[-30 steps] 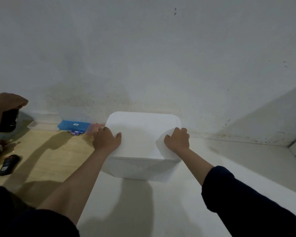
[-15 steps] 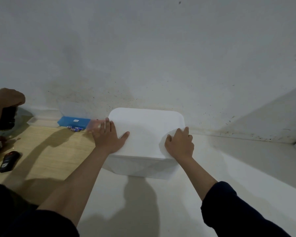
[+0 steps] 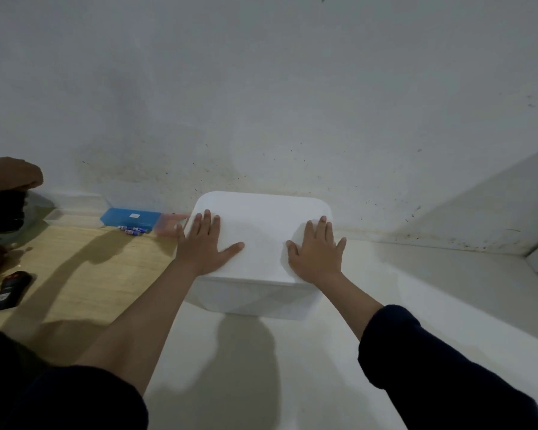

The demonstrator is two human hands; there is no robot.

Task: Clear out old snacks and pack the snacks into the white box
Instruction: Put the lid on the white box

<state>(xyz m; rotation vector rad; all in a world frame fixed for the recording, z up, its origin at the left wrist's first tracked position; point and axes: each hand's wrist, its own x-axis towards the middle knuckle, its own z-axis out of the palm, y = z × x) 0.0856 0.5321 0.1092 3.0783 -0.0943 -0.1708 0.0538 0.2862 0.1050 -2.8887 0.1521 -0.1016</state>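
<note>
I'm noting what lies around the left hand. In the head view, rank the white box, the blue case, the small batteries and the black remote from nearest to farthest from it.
From the left hand:
1. White box: directly under the palm, touching.
2. Blue case: to the left, by the wall.
3. Small batteries: just in front of the case, too close to it to rank apart.
4. Black remote: far left on the wooden surface.

Both flat hands (image 3: 204,243) (image 3: 319,248) press the white box (image 3: 261,240).
</note>
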